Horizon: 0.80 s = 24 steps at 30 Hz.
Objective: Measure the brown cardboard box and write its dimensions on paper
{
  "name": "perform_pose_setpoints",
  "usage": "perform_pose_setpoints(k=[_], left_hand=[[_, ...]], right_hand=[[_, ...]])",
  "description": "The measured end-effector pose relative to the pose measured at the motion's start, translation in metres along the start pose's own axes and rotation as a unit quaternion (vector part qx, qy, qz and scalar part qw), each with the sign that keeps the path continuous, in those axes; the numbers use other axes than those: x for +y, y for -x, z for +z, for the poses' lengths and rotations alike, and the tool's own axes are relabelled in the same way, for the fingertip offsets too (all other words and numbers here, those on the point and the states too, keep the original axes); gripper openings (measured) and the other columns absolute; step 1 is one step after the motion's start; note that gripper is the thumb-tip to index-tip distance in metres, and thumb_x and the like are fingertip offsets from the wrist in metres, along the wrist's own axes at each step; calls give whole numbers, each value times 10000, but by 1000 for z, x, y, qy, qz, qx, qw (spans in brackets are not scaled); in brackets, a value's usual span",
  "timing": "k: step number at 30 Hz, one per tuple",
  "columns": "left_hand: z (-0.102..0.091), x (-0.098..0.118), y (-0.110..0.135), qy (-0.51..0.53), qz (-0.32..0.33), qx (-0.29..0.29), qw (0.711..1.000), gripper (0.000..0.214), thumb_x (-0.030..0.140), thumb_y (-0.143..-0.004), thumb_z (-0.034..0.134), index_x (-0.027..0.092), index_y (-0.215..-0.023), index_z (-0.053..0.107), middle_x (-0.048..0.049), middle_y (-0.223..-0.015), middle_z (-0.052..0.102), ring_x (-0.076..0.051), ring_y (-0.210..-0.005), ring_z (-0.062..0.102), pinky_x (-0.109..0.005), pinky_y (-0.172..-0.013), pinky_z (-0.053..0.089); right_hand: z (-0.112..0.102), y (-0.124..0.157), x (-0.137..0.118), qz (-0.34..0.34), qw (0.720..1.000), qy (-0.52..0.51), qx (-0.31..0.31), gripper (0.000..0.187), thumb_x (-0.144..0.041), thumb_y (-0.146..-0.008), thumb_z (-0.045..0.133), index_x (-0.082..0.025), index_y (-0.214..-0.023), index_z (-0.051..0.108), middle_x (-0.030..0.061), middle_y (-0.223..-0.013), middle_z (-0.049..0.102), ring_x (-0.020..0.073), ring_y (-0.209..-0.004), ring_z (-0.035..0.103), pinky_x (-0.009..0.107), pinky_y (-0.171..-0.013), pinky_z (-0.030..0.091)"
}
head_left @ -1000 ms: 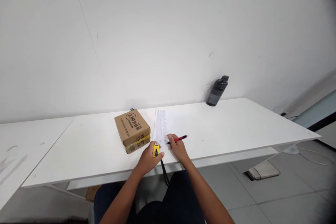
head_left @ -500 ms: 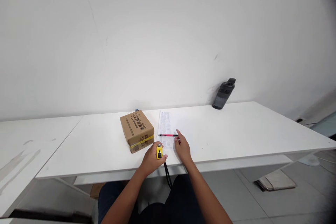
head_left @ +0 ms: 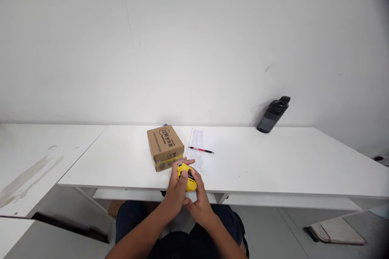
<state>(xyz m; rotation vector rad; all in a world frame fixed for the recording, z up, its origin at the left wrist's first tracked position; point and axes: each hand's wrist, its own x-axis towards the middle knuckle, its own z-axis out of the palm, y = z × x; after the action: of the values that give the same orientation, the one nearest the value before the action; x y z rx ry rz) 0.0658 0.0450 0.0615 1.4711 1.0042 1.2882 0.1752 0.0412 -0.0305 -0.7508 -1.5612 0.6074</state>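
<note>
A yellow tape measure [head_left: 187, 177] is held between both my hands at the table's near edge. My left hand [head_left: 176, 190] wraps it from the left, thumb on top. My right hand [head_left: 199, 200] closes on it from below and the right. Just beyond them stands a small brown cardboard box [head_left: 165, 146] with yellow tape round its lower front. To the box's right lies a sheet of paper [head_left: 198, 153] covered in writing, and a red pen [head_left: 201, 150] rests across it, untouched.
The white table [head_left: 267, 162] runs against a white wall. A dark water bottle [head_left: 272, 114] stands at the back right. Another white table [head_left: 36, 158] adjoins on the left. A flat pale object [head_left: 336, 232] lies on the tiled floor at lower right.
My right hand laid the red pen on the paper, let it go and drew back to join the left hand on the tape measure. The camera view has shifted.
</note>
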Motion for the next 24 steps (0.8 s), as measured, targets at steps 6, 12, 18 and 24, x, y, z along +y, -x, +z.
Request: perform_pose_setpoints(k=[6, 12, 18, 24], left_hand=[[-37, 16, -5, -24, -78, -33, 996, 632, 695, -886, 420, 226, -1278, 579, -115, -1369, 576, -285, -1300, 485, -382, -1046, 414], [-73, 17, -7, -52, -120, -70, 989, 424, 597, -760, 670, 177, -733, 617, -31, -739, 645, -182, -747, 580, -315, -750, 478], [-157, 28, -21, -9, -90, 130, 987, 351, 521, -699, 706, 186, -705, 602, 3, -645, 575, -169, -675, 575, -317, -730, 513], [-244, 3, -5, -30, -91, 332, 938, 446, 548, -624, 764, 190, -596, 501, 52, -596, 456, -109, -563, 472, -240, -585, 471]], right_hand=[[-3, -47, -23, 63, 995, -78, 30, 480, -444, -806, 716, -268, -1232, 579, 87, -1162, 628, 252, -1064, 625, 373, -893, 536], [-6, -45, -33, 113, 981, -141, -68, 439, -483, -780, 718, -257, -1135, 591, 50, -1018, 627, 187, -815, 595, 282, -675, 504], [-40, -74, -2, 155, 972, -165, 68, 512, -567, -718, 733, -248, -1060, 526, -16, -782, 565, 129, -588, 482, 247, -524, 398], [-85, -147, 42, 215, 939, -176, 201, 522, -586, -770, 675, -237, -1118, 505, -41, -767, 586, 85, -510, 458, 228, -507, 366]])
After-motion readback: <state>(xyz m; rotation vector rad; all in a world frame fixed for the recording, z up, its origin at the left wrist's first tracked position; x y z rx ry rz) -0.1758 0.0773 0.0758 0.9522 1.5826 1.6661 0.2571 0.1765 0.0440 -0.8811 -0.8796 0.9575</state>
